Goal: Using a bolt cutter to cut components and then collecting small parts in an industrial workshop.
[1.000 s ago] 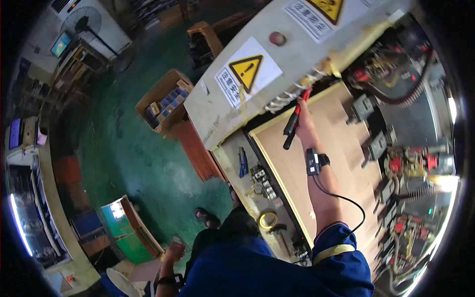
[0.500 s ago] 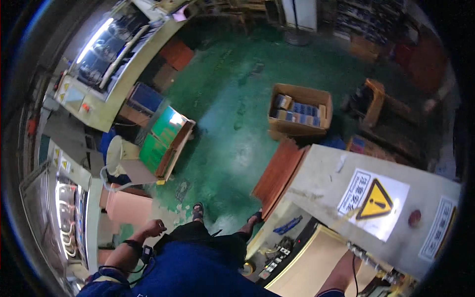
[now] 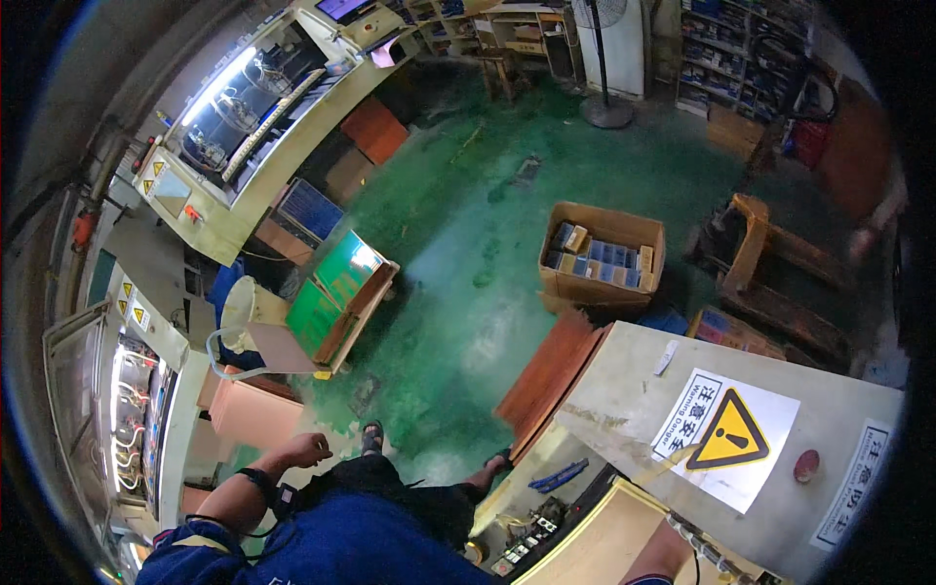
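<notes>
My left hand (image 3: 308, 448) hangs in the air at my left side, fingers loosely curled in, with nothing seen in them. It is nearest to a stack of pale pink boards (image 3: 255, 408) beside the left machine. My right forearm (image 3: 661, 554) reaches over a beige flat surface (image 3: 590, 541) and under the edge of a grey machine cover (image 3: 624, 380), which hides the hand. Left of that surface are a row of switches (image 3: 531, 541) and a blue-handled tool (image 3: 559, 476).
Reddish-brown boards (image 3: 551, 375) lean by the right machine. Beyond stands an open carton (image 3: 604, 288) of small boxes, near a pallet jack (image 3: 751, 244). Green panels (image 3: 317, 317) rest on a stand at left, with a white bucket (image 3: 252, 307) beside it. A standing fan (image 3: 606, 112) is far off.
The view has shifted, so the floor and machines sit differently in it. My left hand stays at my side with curled fingers; my right forearm still reaches under the cover.
</notes>
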`<state>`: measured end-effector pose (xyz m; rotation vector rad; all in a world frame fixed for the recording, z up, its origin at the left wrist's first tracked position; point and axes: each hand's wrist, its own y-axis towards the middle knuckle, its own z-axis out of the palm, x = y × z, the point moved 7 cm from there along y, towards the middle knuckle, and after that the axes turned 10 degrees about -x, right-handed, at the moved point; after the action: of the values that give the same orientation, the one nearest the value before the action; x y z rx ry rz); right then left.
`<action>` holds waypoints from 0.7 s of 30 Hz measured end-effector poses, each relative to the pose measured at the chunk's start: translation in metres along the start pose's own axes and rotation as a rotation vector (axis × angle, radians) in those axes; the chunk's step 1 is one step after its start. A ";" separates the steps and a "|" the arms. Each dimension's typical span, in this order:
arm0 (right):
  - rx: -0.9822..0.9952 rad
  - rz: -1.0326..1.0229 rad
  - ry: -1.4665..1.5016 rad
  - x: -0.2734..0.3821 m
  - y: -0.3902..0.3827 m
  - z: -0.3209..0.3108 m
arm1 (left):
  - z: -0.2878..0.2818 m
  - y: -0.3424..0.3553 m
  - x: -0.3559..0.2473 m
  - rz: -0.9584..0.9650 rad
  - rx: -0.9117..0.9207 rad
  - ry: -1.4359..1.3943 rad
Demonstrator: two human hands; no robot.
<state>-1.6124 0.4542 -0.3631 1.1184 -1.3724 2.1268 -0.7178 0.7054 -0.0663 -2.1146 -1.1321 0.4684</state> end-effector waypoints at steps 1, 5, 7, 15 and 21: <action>0.016 0.004 0.007 0.001 -0.001 0.002 | 0.002 0.003 -0.001 0.005 0.005 0.000; 0.043 -0.016 0.033 0.017 -0.017 -0.010 | 0.011 0.026 -0.014 0.134 0.053 0.110; 0.082 -0.038 0.045 0.028 -0.035 -0.012 | 0.016 0.045 -0.019 0.229 0.033 0.161; 0.088 -0.063 -0.133 0.093 -0.247 -0.051 | 0.028 0.129 -0.081 0.557 0.169 0.349; -0.320 -0.108 -0.146 0.045 -0.410 -0.142 | 0.047 0.247 -0.100 0.412 0.773 -0.220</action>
<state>-1.4253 0.7617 -0.1163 1.2021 -1.6093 1.7039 -0.6572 0.5455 -0.2759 -1.6033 -0.4751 1.1441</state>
